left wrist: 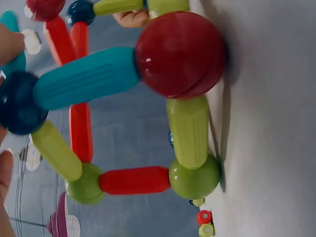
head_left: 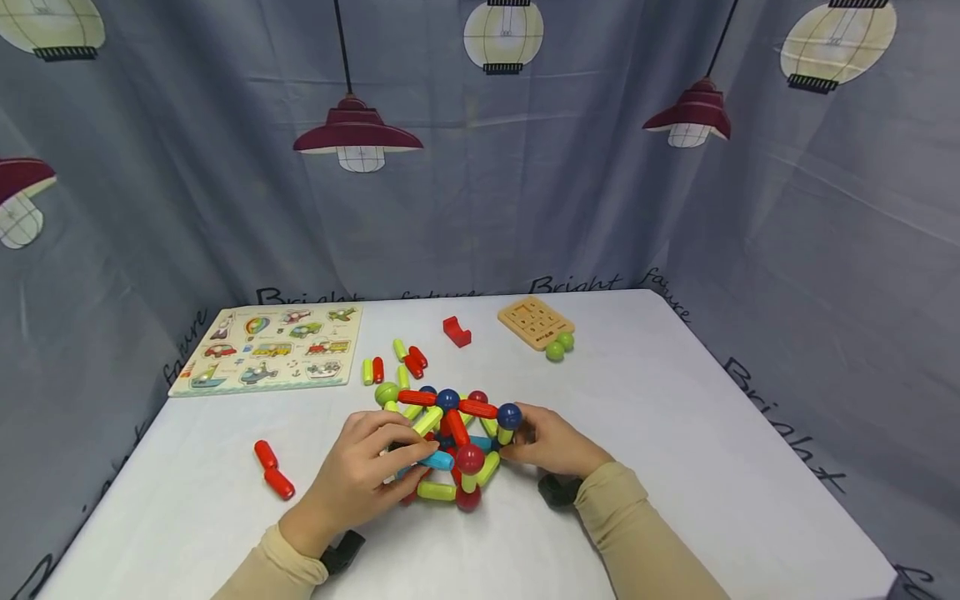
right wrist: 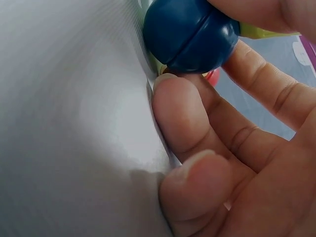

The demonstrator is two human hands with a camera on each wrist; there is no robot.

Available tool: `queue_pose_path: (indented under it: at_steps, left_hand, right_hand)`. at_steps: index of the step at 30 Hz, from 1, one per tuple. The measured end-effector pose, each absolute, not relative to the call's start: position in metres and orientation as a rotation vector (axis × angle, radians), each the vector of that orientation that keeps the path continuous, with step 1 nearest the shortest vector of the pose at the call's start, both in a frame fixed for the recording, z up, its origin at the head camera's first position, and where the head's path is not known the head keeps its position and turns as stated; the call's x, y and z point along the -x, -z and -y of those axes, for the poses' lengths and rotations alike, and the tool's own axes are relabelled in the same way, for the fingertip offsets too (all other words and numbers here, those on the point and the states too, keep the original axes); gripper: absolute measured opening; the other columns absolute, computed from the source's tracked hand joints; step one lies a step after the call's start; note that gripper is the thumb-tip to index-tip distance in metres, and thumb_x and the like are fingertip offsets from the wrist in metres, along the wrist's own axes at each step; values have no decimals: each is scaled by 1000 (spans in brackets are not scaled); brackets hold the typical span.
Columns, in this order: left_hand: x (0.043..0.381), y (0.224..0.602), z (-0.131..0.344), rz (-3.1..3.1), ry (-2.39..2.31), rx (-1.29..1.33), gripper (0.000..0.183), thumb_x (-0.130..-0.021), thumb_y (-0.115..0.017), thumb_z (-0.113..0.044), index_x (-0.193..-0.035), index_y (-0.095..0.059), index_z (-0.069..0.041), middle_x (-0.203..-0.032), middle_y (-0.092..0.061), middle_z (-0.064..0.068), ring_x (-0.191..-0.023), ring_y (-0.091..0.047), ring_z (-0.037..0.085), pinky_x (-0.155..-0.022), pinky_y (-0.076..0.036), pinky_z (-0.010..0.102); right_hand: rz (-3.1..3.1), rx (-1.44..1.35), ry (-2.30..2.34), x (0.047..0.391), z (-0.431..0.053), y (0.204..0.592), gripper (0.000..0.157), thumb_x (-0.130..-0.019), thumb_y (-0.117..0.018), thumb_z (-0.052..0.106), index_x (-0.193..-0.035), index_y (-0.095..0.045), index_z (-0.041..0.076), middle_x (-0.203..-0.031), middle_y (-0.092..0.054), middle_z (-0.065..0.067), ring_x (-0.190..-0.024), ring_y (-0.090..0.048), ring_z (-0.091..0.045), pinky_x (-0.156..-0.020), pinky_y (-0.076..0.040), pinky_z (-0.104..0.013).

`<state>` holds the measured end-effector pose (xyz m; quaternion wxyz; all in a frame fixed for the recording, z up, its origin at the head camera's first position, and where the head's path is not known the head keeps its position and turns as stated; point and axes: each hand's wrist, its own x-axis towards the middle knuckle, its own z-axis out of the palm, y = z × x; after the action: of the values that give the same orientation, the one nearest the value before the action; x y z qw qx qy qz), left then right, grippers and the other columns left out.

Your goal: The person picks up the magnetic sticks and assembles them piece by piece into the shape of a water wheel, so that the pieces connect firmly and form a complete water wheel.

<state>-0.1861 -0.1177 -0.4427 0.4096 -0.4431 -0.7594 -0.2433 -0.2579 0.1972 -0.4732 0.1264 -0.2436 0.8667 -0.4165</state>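
Note:
A ball-and-stick toy frame (head_left: 457, 425) of red, blue and green balls joined by ridged rods stands on the table. My left hand (head_left: 371, 462) is at its near left side, pinching a light-blue rod (head_left: 437, 460) whose end is close to a red ball (head_left: 470, 459). In the left wrist view, a teal rod (left wrist: 89, 77) runs from a dark blue ball (left wrist: 22, 102) to a large red ball (left wrist: 180, 54). My right hand (head_left: 551, 440) grips the frame's right corner, with thumb and fingers around a dark blue ball (right wrist: 190, 37) close to the tabletop.
Two red rods (head_left: 274, 471) lie at the left. Loose red and green rods (head_left: 408, 358) sit behind the frame, with a red curved block (head_left: 457, 332) beyond. A picture puzzle board (head_left: 266, 346) lies back left; a wooden board (head_left: 535, 322) and two green balls (head_left: 555, 351) lie back right.

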Motion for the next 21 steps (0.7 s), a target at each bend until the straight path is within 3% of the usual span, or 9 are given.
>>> queue_pose_path:
  at_steps: [5, 9, 13, 17, 21]
  left_hand:
    - [183, 443, 110, 1948, 541, 1118, 27, -100, -67, -37, -118, -78, -20, -112, -73, -2, -112, -63, 24, -92, -43, 36]
    - [181, 446, 106, 1947, 470, 1098, 26, -105, -61, -37, -118, -79, -24, -105, -74, -3, -107, -64, 22, -89, -45, 39]
    - [181, 449, 105, 1989, 464, 1060, 23, -99, -70, -32, -119, -78, -23, -104, -72, -2, -107, -63, 22, -89, -44, 40]
    - [181, 450, 105, 2011, 488, 1031, 32, -88, -82, -26, -119, -78, -22, -106, -72, -3, -110, -63, 23, -91, -43, 41]
    - [182, 447, 109, 2007, 525, 1026, 29, -96, -72, -37, -118, -78, -20, -108, -72, -3, -110, -64, 22, -90, -43, 38]
  right_hand:
    - [-2537, 708, 1201, 259, -197, 472, 27, -87, -81, 18, -106, -65, 26, -87, -59, 1, -85, -56, -20, -69, -46, -31]
    - [-2532, 717, 1199, 259, -196, 471, 27, -87, -81, 17, -107, -65, 25, -86, -59, 1, -84, -56, -20, -68, -46, -31]
    - [-2525, 720, 1196, 260, -195, 471, 27, -87, -81, 19, -107, -65, 25, -86, -58, 1, -84, -56, -20, -69, -46, -31]
    - [-2523, 720, 1198, 260, -195, 471, 26, -88, -81, 19, -108, -65, 26, -85, -58, 0, -84, -56, -21, -69, -46, -32]
    - [-2525, 711, 1197, 260, -194, 472, 26, -88, -81, 19, -108, -65, 26, -86, -58, 0, -85, -56, -21, -69, -46, -32]
